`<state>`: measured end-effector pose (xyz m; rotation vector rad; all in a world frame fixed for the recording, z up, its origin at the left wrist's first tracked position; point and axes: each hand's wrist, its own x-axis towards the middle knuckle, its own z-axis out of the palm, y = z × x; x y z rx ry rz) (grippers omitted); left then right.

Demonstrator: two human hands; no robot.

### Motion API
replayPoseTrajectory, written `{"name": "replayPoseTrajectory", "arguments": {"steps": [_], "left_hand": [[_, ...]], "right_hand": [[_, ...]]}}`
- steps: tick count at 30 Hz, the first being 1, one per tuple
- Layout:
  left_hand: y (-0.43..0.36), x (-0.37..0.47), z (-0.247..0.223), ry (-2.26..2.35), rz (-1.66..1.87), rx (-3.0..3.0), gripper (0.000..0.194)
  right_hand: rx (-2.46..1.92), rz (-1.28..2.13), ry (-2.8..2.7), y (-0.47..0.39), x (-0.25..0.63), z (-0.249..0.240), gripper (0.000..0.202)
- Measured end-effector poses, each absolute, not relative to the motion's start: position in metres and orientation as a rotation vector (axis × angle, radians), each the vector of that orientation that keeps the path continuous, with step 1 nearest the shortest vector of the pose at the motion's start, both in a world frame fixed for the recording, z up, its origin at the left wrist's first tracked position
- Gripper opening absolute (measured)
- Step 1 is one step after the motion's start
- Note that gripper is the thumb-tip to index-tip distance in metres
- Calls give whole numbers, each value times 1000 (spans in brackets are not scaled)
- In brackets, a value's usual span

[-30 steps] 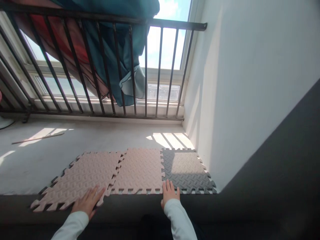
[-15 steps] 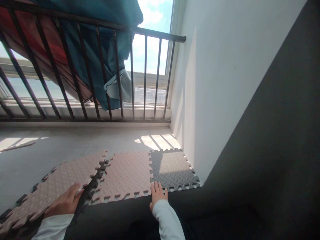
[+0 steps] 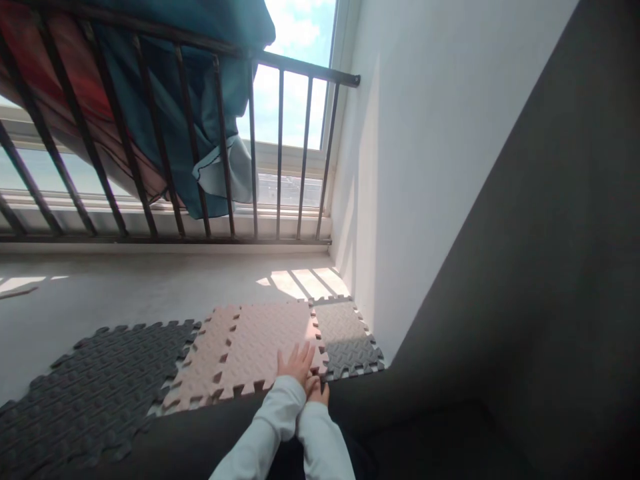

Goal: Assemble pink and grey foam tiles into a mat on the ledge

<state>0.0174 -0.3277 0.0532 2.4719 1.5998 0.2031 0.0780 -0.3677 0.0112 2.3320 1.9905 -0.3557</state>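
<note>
My left hand (image 3: 296, 363) lies with spread fingers on a pink foam mat tile (image 3: 270, 333). That tile rests on top of another pink foam tile (image 3: 203, 370), whose left strip shows beside it. Its right edge laps over a dark grey foam tile (image 3: 345, 337) by the wall. My right hand (image 3: 319, 393) is at the near edge, by the corner of the upper pink tile, touching or close under my left hand. Its fingers are mostly hidden. A second dark grey foam tile (image 3: 100, 387) lies at the left, apart from my hands.
A pale wall (image 3: 415, 167) rises on the right. Behind the tiles is a grey floor (image 3: 150, 280) with sunlit patches. A dark metal railing (image 3: 280, 153) stands before a window, with a blue-green cloth (image 3: 200, 120) hanging there. A thin strip (image 3: 17, 293) lies far left.
My left hand has carried the left pink tile rightward onto the other pink tile, uncovering the left grey tile. My hands are now together. The view has shifted slightly right.
</note>
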Motion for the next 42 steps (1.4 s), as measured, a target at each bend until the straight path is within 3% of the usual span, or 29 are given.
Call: {"name": "replayPoseTrajectory", "arguments": {"steps": [2, 6, 11, 17, 26, 30, 34, 42], "left_hand": [[-332, -1, 32, 1789, 92, 2349, 56], [-331, -76, -1, 2084, -101, 2163, 69], [-315, -134, -20, 2144, -47, 2242, 52], [-280, -123, -19, 2177, 269, 2287, 43], [-172, -36, 12, 2145, 438, 2189, 40], [-131, 4, 19, 2149, 452, 2185, 40], [-103, 36, 12, 2079, 386, 2272, 40], [-76, 52, -16, 1979, 197, 2339, 44]], "right_hand": [[2351, -432, 1948, -371, 81, 16, 42], [2386, -621, 1867, -374, 83, 37, 65], [2473, -690, 1845, -370, 82, 48, 68], [2587, -686, 1821, -367, 85, 38, 81], [2628, -633, 1719, -358, 101, 8, 69], [2700, -510, 1764, -354, 103, -15, 51], [2772, -456, 1780, -349, 103, -27, 39], [2861, -496, 1721, -343, 101, -23, 38]]}}
